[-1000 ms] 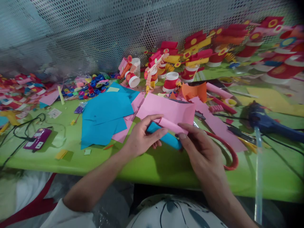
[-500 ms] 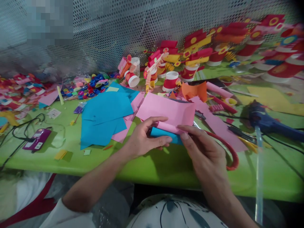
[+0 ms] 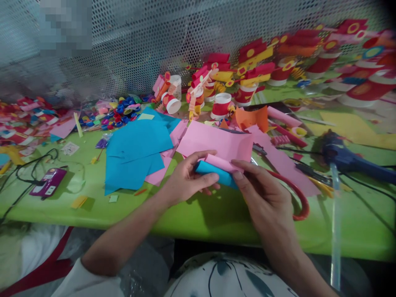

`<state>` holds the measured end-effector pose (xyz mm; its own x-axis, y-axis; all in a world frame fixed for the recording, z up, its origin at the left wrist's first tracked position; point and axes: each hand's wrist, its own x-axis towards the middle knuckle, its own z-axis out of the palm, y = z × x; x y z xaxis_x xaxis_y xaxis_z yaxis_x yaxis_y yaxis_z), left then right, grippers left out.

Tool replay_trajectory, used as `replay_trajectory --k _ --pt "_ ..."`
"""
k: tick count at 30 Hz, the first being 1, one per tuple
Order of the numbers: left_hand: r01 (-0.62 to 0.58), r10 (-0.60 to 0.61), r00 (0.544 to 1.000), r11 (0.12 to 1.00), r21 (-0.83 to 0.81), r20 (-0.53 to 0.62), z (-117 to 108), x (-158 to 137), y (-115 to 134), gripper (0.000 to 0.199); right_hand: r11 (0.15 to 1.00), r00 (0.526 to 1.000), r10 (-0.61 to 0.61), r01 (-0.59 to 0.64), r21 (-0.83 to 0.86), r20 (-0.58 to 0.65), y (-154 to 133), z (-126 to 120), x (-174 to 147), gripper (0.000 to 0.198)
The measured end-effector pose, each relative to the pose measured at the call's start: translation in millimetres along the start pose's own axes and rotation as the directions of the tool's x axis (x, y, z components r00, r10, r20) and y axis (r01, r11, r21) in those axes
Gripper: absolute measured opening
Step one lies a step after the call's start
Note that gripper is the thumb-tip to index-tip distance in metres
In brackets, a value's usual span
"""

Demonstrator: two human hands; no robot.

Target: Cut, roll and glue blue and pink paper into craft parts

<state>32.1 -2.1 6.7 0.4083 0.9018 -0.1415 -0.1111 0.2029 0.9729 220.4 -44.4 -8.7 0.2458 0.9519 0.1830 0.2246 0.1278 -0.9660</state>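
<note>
Between my two hands, over the near edge of the table, is a rolled blue paper tube [image 3: 227, 177] with a rolled pink paper tube [image 3: 221, 162] along its far side. My left hand [image 3: 192, 177] grips the left end, thumb over the blue roll and fingers behind. At the right end, my right hand [image 3: 266, 189] pinches the rolls between thumb and fingertips. Whether the two rolls are stuck together I cannot tell. Just beyond them lies a flat pink paper sheet [image 3: 216, 140]. The red scissors handle [image 3: 301, 198] shows beside my right hand.
Blue paper sheets [image 3: 136, 152] lie to the left. A glue gun [image 3: 346, 154] with a long clear glue stick rests at the right. Paper-cup models [image 3: 222, 105] line the back, near bottle caps [image 3: 120, 111]. A purple power adapter [image 3: 49, 181] with black cable sits far left.
The paper rolls have turned slightly in my fingers, so more of the blue one shows. Both hands keep their hold in nearly the same place.
</note>
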Motion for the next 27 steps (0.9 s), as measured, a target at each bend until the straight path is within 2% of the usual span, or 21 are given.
replay_trajectory --k 6,12,19,24,27 --pt "0.052 -0.053 0.998 0.998 -0.020 -0.022 -1.5 1.9 -3.5 0.065 0.998 0.990 0.036 -0.029 0.053 -0.133 -1.1 3.2 -1.4 0.024" --pt "0.061 -0.061 0.997 0.998 0.008 -0.045 0.8 2.7 -1.6 0.048 0.999 0.996 0.030 -0.026 0.045 -0.089 0.8 1.2 -0.5 0.022" --pt "0.074 -0.075 0.996 0.997 -0.018 -0.038 2.3 3.7 0.2 0.050 1.000 1.000 -0.023 0.023 0.009 -0.017 2.3 1.1 0.6 0.020" --pt "0.021 -0.023 0.999 0.996 -0.085 -0.024 3.3 1.7 -1.2 0.057 0.999 0.999 -0.027 0.025 -0.040 -0.029 3.8 0.5 0.6 0.023" --pt "0.032 -0.030 0.999 0.992 -0.119 0.021 3.2 0.9 -1.6 0.053 0.999 0.998 -0.035 0.034 -0.036 -0.043 5.2 0.3 1.5 0.023"
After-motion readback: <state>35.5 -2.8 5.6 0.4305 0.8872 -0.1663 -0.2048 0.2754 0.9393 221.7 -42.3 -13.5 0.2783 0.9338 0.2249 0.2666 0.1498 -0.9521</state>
